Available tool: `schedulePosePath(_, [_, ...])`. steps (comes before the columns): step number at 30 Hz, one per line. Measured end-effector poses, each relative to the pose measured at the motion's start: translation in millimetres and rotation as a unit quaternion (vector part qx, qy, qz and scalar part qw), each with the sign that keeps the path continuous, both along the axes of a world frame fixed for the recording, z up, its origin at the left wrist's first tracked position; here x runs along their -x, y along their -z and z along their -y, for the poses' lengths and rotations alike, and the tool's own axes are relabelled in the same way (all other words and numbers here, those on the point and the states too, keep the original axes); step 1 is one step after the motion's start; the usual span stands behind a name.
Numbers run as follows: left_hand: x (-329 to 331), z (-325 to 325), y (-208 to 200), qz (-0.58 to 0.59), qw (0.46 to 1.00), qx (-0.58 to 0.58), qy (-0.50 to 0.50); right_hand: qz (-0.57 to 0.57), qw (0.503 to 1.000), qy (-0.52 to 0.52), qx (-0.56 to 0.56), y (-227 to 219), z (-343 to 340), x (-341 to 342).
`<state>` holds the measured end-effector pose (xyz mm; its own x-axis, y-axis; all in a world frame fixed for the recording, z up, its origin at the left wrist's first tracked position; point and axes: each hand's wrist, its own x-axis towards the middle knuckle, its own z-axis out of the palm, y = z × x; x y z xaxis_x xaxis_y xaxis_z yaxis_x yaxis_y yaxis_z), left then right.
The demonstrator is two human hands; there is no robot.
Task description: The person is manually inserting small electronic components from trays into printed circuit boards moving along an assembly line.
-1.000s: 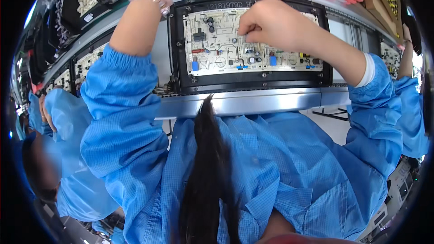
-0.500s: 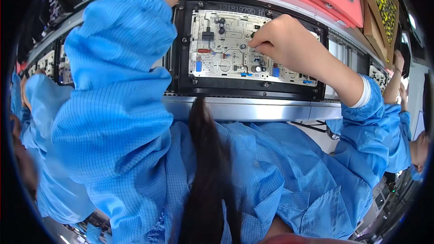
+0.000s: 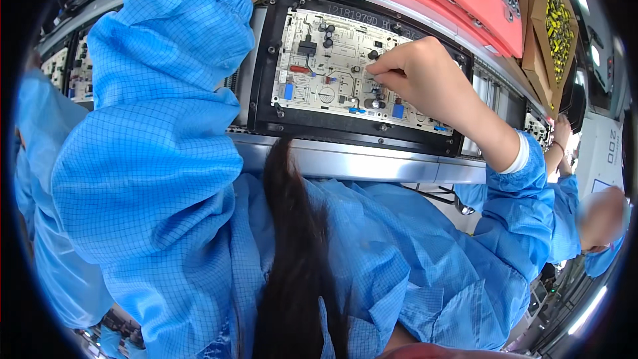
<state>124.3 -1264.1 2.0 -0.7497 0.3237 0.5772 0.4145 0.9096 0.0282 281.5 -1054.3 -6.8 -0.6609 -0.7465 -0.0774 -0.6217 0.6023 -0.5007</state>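
Note:
Over a pale circuit board [image 3: 316,53], my right hand [image 3: 425,73] has thumb and forefinger pinched close to the surface. Whatever those fingertips may hold is too small to make out. Around them on the board stand dark round capacitors, a red part [image 3: 299,68], blue parts [image 3: 398,111] and a black block [image 3: 307,47]. The board lies in a black frame [image 3: 332,123] with screws along its edges. My left arm [image 3: 166,93], in a blue sleeve, reaches up past the frame's left side. Only its bare wrist shows at the top edge; the hand itself is out of the picture.
Pink foam trays [image 3: 458,0] with small metal-coloured parts sit beyond the rail at right. Beside them is a cardboard box [image 3: 555,33] of yellow-and-black parts. A metal rail [image 3: 372,159] runs along the near side. Other people in blue work at both sides.
The whole view has shifted and tilted slightly, so the frame and board appear further left. My right hand keeps its pinch over nearly the same spot on the board.

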Motion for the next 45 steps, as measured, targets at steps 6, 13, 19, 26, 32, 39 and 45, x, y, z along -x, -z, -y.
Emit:
schedulePosePath(6, [-13.6,4.2,-1.9,0.024,0.999,-0.025,0.023,0.001,1.000,-0.007,0.001,0.6,-1.9,-0.8])
schedulePosePath(13, [-37.3,3.8,-4.0,-0.021,0.992,-0.106,0.069,-0.056,0.996,-0.064,0.030,4.7,-5.3,-0.5])
schedulePosePath(19, [-74.3,2.5,-17.1,0.027,0.974,-0.201,0.104,-0.007,1.000,-0.022,0.016,-0.2,-4.4,0.1])
schedulePosePath(26, [-80.1,2.1,-11.5,-0.055,0.951,-0.244,0.182,-0.021,0.999,-0.029,0.011,0.2,-7.6,1.9])
schedulePosePath(32, [-85.6,-1.7,-9.0,-0.052,0.949,-0.250,0.185,-0.009,0.999,-0.038,-0.023,-3.0,-7.7,3.0])
schedulePosePath(39, [-100.0,-1.7,-14.4,0.016,0.951,-0.244,0.190,0.038,0.997,-0.044,-0.050,-1.8,-11.4,16.0])
schedulePosePath(45, [-120.4,4.3,-8.1,-0.001,0.967,-0.206,0.149,0.102,0.992,0.047,-0.062,2.4,-13.3,11.9])
